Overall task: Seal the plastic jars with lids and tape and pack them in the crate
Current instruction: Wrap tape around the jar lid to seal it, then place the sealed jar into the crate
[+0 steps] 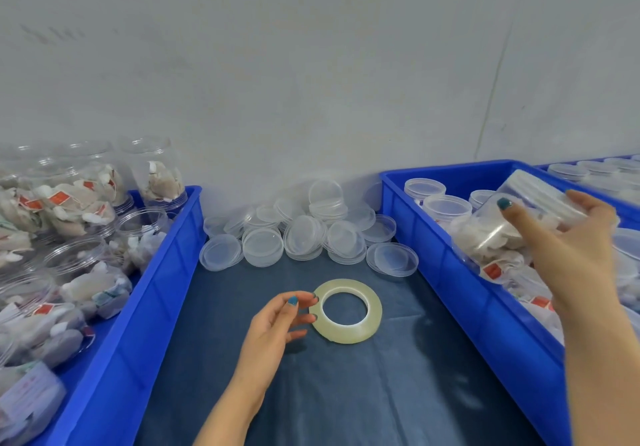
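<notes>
Two hands are working among three blue crates: a left crate (162,283) holding many open jars (138,227) stuffed with sachets, too crowded to count, a right crate (460,293), and a third crate (554,165) peeking in behind it. One tape roll (372,321) is lying flat on the dark cloth (346,393) between the left and right crates, whose walls are hemming in an open strip of cloth toward the viewer. A heap of clear lids (301,234), overlapping too much to count, is filling the far end against the wall. The left hand (277,324) is resting loosely spread, two fingertips touching the roll's left rim. The right hand (571,241) is gripping one lidded jar (512,220), thumb across its side, holding it tilted above the right crate, where three upright sealed jars (446,207) are standing at the back.
</notes>
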`<state>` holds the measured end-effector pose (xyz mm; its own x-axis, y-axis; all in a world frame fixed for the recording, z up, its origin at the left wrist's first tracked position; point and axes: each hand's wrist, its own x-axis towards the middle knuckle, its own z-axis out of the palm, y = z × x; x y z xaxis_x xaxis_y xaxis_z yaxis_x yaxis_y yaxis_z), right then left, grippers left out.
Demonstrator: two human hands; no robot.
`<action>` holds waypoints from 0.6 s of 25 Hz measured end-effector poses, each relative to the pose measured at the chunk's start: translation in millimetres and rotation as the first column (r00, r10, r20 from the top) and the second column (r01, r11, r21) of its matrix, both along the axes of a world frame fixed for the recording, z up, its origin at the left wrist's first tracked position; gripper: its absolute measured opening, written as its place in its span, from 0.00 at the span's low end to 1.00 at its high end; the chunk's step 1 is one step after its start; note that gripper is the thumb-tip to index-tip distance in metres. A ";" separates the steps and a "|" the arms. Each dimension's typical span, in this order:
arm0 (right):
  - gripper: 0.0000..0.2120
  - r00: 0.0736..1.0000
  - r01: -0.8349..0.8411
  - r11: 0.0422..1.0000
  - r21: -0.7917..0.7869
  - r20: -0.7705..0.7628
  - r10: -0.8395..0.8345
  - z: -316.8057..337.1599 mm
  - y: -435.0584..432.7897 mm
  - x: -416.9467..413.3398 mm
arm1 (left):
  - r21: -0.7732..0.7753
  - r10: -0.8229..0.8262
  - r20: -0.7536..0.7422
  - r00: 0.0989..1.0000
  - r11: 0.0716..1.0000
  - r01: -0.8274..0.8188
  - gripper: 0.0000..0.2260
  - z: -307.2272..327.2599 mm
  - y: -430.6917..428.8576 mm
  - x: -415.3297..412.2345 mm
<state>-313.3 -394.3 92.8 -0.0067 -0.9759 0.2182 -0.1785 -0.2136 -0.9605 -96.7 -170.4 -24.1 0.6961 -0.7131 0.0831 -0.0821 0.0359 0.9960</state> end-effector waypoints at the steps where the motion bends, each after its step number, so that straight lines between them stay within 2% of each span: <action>1: 0.42 0.998 0.009 1.000 -0.028 -0.069 -0.011 1.4 0.0 0.9 | 0.016 0.021 0.004 1.000 1.000 -0.021 0.12 -0.7 -0.1 0.8; 5: 0.42 0.960 0.043 0.995 -0.092 -0.271 -0.066 8.2 -0.4 8.0 | 0.052 0.120 -0.015 0.993 0.991 -0.120 0.11 -3.3 1.0 4.0; 11: 0.41 0.917 0.116 0.986 -0.123 -0.368 -0.154 17.1 -4.4 2.2 | 0.105 0.246 -0.114 0.963 0.966 -0.234 0.11 -9.0 2.5 11.1; 15: 0.44 0.820 0.108 0.992 -0.060 -0.559 -0.123 13.5 -17.8 -13.0 | 0.137 0.284 -0.111 0.952 0.954 -0.268 0.10 -13.0 1.9 14.9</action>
